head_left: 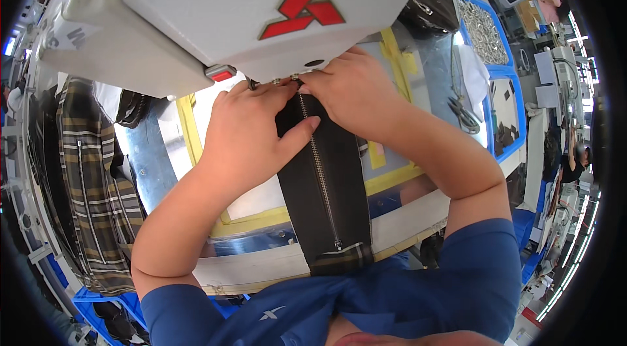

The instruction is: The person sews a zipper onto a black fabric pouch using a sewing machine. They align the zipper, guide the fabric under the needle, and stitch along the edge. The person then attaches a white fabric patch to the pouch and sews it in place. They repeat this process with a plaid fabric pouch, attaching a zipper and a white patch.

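Observation:
A black fabric panel (300,196) with a metal zipper (319,173) down its middle runs from under the white sewing machine head (215,13) toward my body. Its zipper slider (338,244) is at the near end, beside a plaid fabric edge (343,258). My left hand (251,124) rests on the panel's left side, thumb stretched apart from the fingers across the zipper. My right hand (353,94) is closed on the panel's far end, its thumb by the zipper. The machine head hides some fingertips and the needle area.
Plaid fabric pieces with zippers (91,196) hang at the left. To the right, a blue tray (483,26) holds metal parts, and another blue tray (506,111) holds small dark pieces. Thread snips (464,115) lie beside them. Yellow tape (261,222) borders the work surface.

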Demonstrator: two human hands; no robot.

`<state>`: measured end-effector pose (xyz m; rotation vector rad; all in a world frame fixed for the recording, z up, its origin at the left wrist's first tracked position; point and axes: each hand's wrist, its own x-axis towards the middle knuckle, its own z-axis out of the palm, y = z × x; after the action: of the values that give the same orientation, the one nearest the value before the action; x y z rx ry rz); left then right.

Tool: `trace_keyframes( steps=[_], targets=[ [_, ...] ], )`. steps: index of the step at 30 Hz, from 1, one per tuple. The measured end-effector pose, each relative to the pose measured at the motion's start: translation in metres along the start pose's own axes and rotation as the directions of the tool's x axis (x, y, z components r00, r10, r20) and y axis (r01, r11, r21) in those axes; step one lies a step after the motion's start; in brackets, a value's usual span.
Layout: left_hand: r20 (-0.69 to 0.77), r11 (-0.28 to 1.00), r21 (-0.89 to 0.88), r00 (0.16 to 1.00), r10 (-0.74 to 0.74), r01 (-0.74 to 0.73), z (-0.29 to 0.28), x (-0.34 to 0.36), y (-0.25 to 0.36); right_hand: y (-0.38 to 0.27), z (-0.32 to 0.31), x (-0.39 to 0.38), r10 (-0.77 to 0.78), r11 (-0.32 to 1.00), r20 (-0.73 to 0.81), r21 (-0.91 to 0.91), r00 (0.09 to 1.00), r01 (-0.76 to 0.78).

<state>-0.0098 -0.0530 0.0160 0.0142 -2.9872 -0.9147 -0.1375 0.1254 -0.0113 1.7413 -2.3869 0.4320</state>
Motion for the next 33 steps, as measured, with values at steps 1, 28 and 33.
trace_keyframes(
  steps=[1,28,33],
  targets=[
    [-0.010,1.000,0.010,1.000,0.012,-0.012,0.000,0.000,-0.001,0.000,0.001,0.000,-0.012,1.000,-0.015,0.000,1.000,0.012],
    [-0.123,0.932,0.309,0.963,0.239,-0.192,0.034,-0.018,0.002,-0.015,-0.007,-0.019,-0.067,0.997,0.057,-0.045,0.996,0.070],
    [-0.113,0.939,0.288,0.968,0.225,-0.185,0.038,-0.020,0.002,-0.015,-0.009,-0.020,-0.091,0.994,0.075,-0.052,0.993,0.095]
  ],
)
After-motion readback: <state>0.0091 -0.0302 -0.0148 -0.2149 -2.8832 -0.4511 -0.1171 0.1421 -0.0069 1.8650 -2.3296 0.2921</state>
